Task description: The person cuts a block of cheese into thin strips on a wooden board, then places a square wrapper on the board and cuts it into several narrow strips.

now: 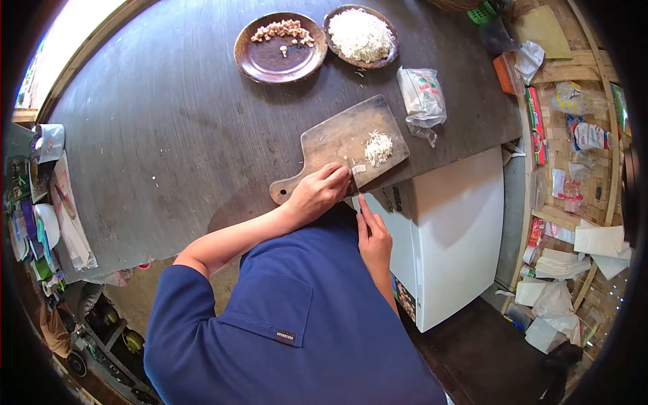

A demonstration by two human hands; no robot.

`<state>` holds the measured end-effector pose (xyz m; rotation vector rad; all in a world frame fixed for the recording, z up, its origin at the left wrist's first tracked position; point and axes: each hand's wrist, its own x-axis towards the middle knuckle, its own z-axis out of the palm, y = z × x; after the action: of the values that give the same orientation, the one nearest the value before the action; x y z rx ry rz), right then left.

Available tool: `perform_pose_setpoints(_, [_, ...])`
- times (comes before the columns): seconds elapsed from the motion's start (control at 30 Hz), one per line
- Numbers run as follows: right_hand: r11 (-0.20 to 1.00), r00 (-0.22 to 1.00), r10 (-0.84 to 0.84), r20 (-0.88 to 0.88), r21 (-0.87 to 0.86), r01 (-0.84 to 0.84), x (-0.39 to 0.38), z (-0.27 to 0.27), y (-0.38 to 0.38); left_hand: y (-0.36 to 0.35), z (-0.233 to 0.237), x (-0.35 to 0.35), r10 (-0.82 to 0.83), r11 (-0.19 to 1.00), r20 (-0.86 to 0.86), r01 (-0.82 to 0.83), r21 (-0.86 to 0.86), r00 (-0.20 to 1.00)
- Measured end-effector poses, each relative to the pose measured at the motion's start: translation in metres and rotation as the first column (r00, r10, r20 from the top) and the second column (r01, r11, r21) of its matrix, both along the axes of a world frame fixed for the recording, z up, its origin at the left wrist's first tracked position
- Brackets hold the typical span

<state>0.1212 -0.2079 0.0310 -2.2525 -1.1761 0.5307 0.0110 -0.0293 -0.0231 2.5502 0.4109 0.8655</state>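
My left hand [320,190] rests on the wooden cutting board [325,140], its fingers curled together at the near edge. They press on a small pale piece of food, mostly hidden. My right hand [373,235] is closed on a knife, with the index finger stretched along it. The thin knife blade [354,177] lies just beside the left fingertips. A few cut pale slices [359,168] lie next to the blade. Farther right on the board sits a small heap of pale shreds [379,148].
Behind the board stand a brown plate [277,69] with small brownish chunks and a bowl [328,42] heaped with white shreds [361,35]. A plastic packet [422,94] lies right of them on the dark table [155,135]. A white fridge [462,229] stands at right, below the table edge.
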Motion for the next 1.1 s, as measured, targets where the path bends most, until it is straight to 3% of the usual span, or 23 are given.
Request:
perform_pose_setpoints(0.17, [0.997, 1.0, 0.019, 0.004, 0.069, -0.02, 0.004, 0.001, 0.014, 0.003, 0.003, -0.001, 0.002, 1.0, -0.019, -0.002, 0.011, 1.0])
perform_pose_setpoints(0.37, [0.999, 1.0, -0.005, 0.017, -0.048, 0.006, 0.0, 0.005, -0.009, 0.0, 0.002, -0.002, -0.008, 0.999, -0.034, 0.01, 0.036, 0.999])
perform_pose_setpoints(0.43, [0.999, 0.999, 0.013, 0.04, 0.037, -0.014, 0.002, -0.004, 0.002, 0.0, 0.002, -0.002, 0.009, 0.999, -0.039, -0.008, 0.036, 0.999])
perform_pose_setpoints(0.57, [0.998, 1.0, 0.022, 0.0, 0.051, -0.022, 0.004, 0.003, 0.006, 0.003, 0.002, -0.001, 0.007, 0.999, -0.04, -0.006, 0.043, 0.999])
perform_pose_setpoints(0.67, [1.0, 1.0, 0.014, 0.008, -0.008, -0.014, 0.001, 0.006, -0.015, -0.001, 0.001, -0.002, 0.022, 0.998, -0.039, -0.02, 0.061, 0.999])
perform_pose_setpoints(1.1, [1.0, 1.0, 0.011, -0.016, 0.028, -0.011, 0.003, 0.011, 0.004, 0.001, 0.005, -0.001, 0.03, 0.998, -0.021, -0.029, 0.047, 0.999])
